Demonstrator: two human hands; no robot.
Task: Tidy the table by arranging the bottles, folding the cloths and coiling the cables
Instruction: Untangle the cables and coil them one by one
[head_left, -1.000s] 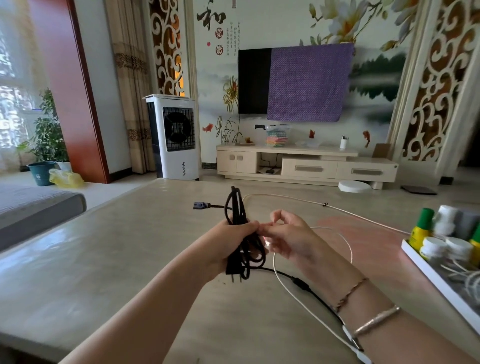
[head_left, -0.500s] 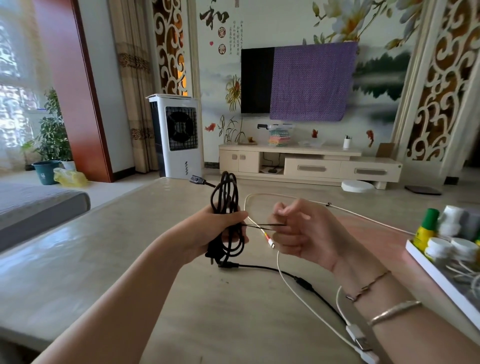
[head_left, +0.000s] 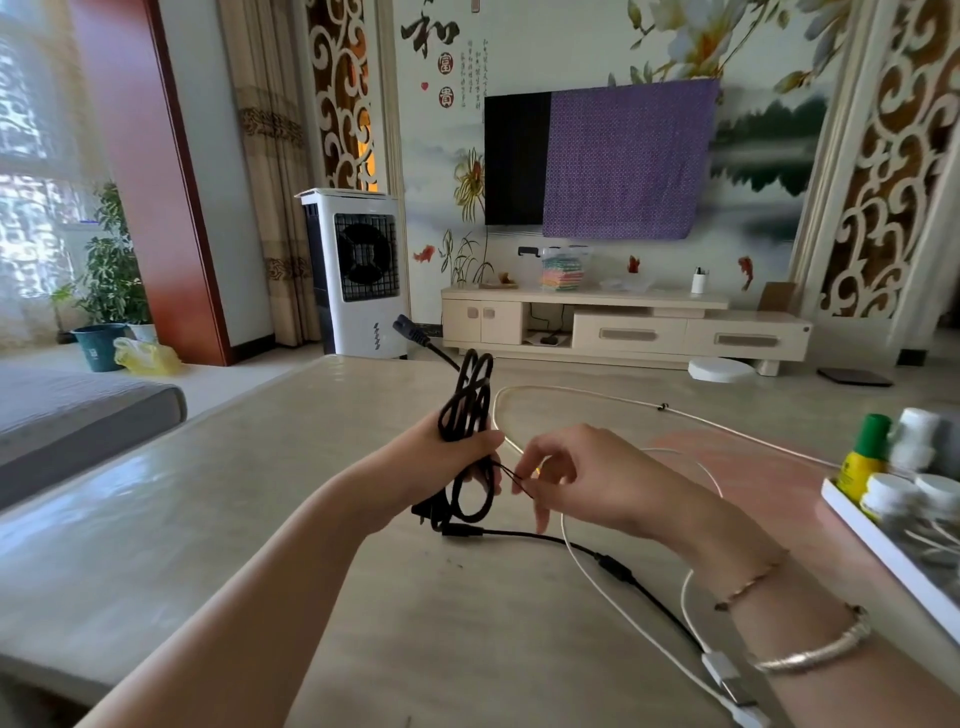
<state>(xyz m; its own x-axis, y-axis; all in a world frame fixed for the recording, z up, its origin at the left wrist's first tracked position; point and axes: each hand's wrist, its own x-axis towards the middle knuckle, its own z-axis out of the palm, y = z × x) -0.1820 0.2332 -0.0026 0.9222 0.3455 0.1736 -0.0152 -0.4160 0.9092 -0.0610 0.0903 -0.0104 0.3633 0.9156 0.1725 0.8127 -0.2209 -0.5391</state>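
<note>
The coiled black cable (head_left: 467, 431) is being held above the middle of the table (head_left: 218, 499), gripped by the left hand (head_left: 441, 462). Since a moment ago the right hand (head_left: 582, 478) is drawing nearer, pinching what seems a thin tie (head_left: 514, 480) at the bundle, so binding is starting. Toward the left edge there is open room; at the right edge the tray (head_left: 883, 551) of bottles (head_left: 862, 457) is standing near.

Living room around a wall-mounted TV (head_left: 517, 158)

A purple cloth (head_left: 626, 161) covers most of the TV, on a wall painted with flowers and fish. Below it stands a cream cabinet (head_left: 623, 332); left of it a white air cooler (head_left: 356, 273), curtains, a red pillar (head_left: 156, 182), potted plants (head_left: 111, 270) by a bright window.
</note>
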